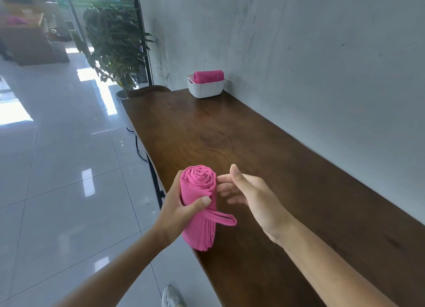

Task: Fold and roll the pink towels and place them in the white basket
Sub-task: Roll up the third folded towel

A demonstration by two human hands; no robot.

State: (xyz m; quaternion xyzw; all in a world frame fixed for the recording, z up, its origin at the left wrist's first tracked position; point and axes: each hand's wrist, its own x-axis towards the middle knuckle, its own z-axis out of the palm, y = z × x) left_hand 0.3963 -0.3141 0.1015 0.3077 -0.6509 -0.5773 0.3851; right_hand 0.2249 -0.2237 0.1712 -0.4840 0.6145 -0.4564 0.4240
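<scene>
Hands first. Left hand: curled round the middle of the rolled pink towel, thumb laid across the front. Right hand: loose and open, holding nothing, fingers stretched toward the roll's upper rim, touching it or just short of it; cannot tell which.

Held in the air over the near stretch of the worktop's left edge, well apart from the white basket at the far end against the wall. Already in that basket, lying across the top: a second rolled towel.

Soft, light, limp cloth by the look of it; nothing to break, but likely to spring loose if let go. Not yet secured: a folded tail sticking out low on the roll toward the wall side. Probably best tucked in or wrapped round before the carry. Best gripped round the girth, over the outer lap, so as to pin the layers; not by the tail or by one end, for fear of telescoping.

Long axis near upright, leaning a little: spiral end up and toward the far end of the worktop, layered end down toward the near edge. To sit like the one in the basket, would need turning onto its side.
</scene>
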